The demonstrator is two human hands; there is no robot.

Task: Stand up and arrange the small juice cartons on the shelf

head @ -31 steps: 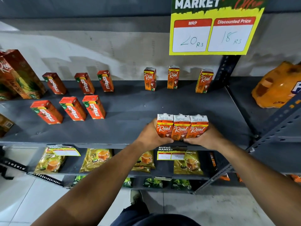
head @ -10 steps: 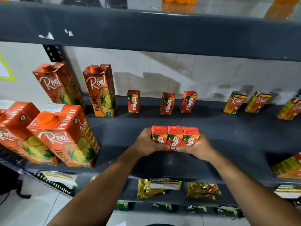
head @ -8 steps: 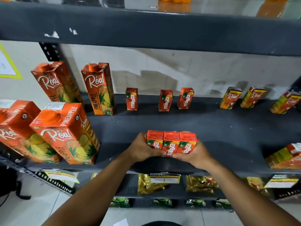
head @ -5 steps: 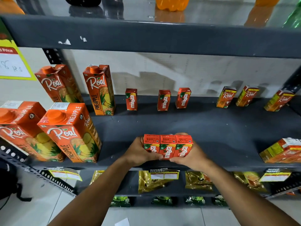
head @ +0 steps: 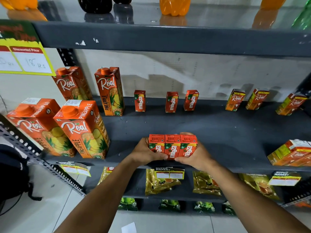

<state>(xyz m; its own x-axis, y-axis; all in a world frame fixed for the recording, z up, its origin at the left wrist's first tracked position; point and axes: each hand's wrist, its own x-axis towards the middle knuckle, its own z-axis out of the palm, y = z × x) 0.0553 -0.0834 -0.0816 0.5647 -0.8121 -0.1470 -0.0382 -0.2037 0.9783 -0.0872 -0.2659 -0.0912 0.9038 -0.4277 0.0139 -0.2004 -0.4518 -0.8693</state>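
Observation:
Three small red Maaza cartons [head: 172,146] stand pressed side by side near the front edge of the dark grey shelf [head: 218,132]. My left hand [head: 144,153] grips the left end of the row and my right hand [head: 195,154] grips the right end. Three more small Maaza cartons [head: 171,102] stand apart along the back of the shelf. Three small Real cartons [head: 257,99] stand at the back right. Another group of small Real cartons [head: 292,153] sits at the front right edge.
Large Real pineapple cartons [head: 80,130] fill the shelf's left end, front and back. A yellow price sign [head: 25,52] hangs upper left. Bottles stand on the shelf above [head: 175,5]. Gold tea packets [head: 161,180] lie on the lower shelf. A slotted upright [head: 43,163] runs at the left.
Three seconds ago both hands held three small Real cartons further right; since one second ago they hold the Maaza row, which has drawn slightly toward the shelf's front edge.

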